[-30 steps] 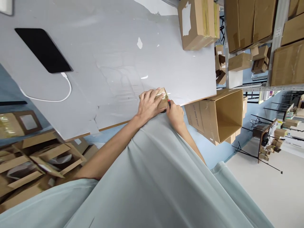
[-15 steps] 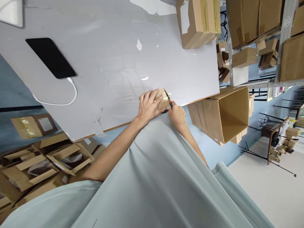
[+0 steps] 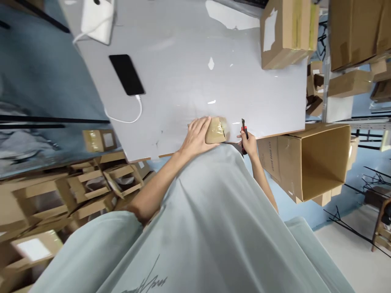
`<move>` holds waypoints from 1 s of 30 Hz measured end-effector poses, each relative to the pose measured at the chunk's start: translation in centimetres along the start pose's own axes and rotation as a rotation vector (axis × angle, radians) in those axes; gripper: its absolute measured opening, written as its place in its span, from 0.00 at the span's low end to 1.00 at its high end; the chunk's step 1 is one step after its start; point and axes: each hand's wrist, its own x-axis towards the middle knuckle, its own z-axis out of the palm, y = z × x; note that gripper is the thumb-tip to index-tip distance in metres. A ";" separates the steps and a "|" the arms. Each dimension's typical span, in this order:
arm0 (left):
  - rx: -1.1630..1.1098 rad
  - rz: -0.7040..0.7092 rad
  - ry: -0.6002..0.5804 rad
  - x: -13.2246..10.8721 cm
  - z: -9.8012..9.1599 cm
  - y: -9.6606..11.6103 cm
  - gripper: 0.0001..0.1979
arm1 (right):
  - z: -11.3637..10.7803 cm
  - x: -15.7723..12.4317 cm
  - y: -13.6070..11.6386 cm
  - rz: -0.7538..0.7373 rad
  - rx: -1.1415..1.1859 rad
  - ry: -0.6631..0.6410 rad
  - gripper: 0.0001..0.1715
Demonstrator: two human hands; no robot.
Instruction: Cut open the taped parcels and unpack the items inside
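A small taped cardboard box (image 3: 217, 130) sits at the near edge of the grey table (image 3: 189, 73). My left hand (image 3: 198, 135) lies over the box's left side, fingers curled onto it, holding it down. My right hand (image 3: 249, 143) is a short way to the right of the box, closed round a red and black utility knife (image 3: 243, 130) whose tip points up and away from me. The knife is apart from the box.
A black phone (image 3: 126, 74) on a white cable lies at the table's left, a white charger (image 3: 97, 17) beyond it. A taped carton (image 3: 285, 32) stands far right. An open empty carton (image 3: 317, 160) sits off the right edge; several flattened boxes (image 3: 91, 191) lie left.
My right hand has pulled the knife away from the box's right edge and moved right. The left hand stays on the box. The view has shifted, showing more of the table's left.
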 end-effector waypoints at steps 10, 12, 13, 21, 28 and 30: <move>-0.034 -0.211 0.035 -6.6 -4.4 -2.2 0.57 | 7.0 3.8 0.4 0.077 0.205 -0.254 0.23; -0.098 -0.206 0.069 -6.2 -3.5 -2.8 0.56 | 6.0 3.7 0.3 0.025 0.164 -0.190 0.21; -0.130 -0.203 0.079 -5.7 -2.8 -3.2 0.56 | 5.2 3.7 0.3 -0.009 0.140 -0.149 0.20; -0.298 -0.244 0.018 0.6 3.8 -6.1 0.62 | -2.2 4.8 -1.4 -0.154 -0.264 0.004 0.19; -0.361 -0.206 0.016 0.2 2.9 -5.9 0.79 | -3.4 2.7 -6.4 -0.449 -0.714 -0.036 0.26; -0.360 -0.176 0.012 0.4 2.8 -5.6 0.76 | -2.2 1.9 -8.3 -0.518 -0.873 -0.154 0.24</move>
